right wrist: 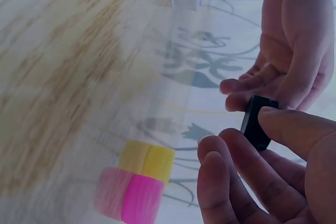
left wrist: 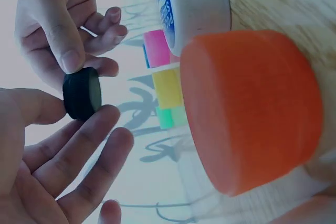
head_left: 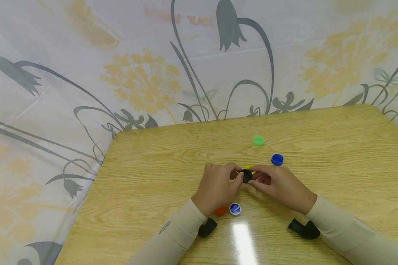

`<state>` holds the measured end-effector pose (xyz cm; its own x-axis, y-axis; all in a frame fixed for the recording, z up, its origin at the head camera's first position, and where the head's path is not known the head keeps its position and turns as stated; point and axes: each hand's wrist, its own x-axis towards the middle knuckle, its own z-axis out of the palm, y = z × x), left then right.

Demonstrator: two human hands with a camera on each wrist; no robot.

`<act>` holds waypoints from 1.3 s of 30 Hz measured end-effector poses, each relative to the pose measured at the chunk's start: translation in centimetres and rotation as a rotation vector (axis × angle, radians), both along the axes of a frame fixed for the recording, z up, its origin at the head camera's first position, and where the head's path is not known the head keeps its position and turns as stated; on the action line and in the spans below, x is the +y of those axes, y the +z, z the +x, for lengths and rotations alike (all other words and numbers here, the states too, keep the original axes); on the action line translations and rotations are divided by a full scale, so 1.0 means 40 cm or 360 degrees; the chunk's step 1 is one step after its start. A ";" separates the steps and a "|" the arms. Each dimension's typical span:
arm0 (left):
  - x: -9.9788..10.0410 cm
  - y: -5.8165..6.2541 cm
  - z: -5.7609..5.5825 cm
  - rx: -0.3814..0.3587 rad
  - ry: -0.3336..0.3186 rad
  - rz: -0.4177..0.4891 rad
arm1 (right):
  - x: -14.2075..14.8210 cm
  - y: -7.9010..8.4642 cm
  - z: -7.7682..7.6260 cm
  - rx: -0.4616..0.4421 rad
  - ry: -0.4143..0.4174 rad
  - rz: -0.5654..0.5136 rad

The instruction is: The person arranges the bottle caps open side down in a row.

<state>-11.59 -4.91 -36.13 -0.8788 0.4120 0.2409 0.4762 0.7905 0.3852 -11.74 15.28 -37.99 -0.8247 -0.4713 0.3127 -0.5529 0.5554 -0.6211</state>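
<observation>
Beige sleeves (head_left: 348, 228), black wrist cameras (head_left: 207, 228)

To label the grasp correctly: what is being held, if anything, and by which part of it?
A black cap: the left hand and right hand hold it by its outer edge, from opposite sides.

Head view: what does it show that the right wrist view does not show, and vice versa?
Only the head view: green cap, blue cap, beige sleeves.
Only the right wrist view: the side of the pink cap in plain sight; in the head view, the right hand mostly hides that cap.
Both: the left hand and right hand pinching the black cap; yellow cap, white cap, wooden table.
</observation>
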 end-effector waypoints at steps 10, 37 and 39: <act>-0.008 0.000 -0.010 -0.0199 -0.0055 0.0404 | 0.000 0.008 0.002 0.0051 -0.0037 -0.0092; -0.008 -0.007 -0.022 0.0140 -0.0252 0.0451 | 0.015 0.030 0.002 -0.0562 0.0000 -0.0383; -0.007 -0.007 -0.019 0.0154 -0.0244 0.0417 | 0.014 0.029 0.002 -0.0552 -0.0005 -0.0367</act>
<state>-12.35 -5.20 -36.41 -0.7789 0.4510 0.4358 0.6267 0.5865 0.5131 -11.65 15.83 -36.81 -0.9009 -0.4189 0.1133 -0.2878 0.3815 -0.8784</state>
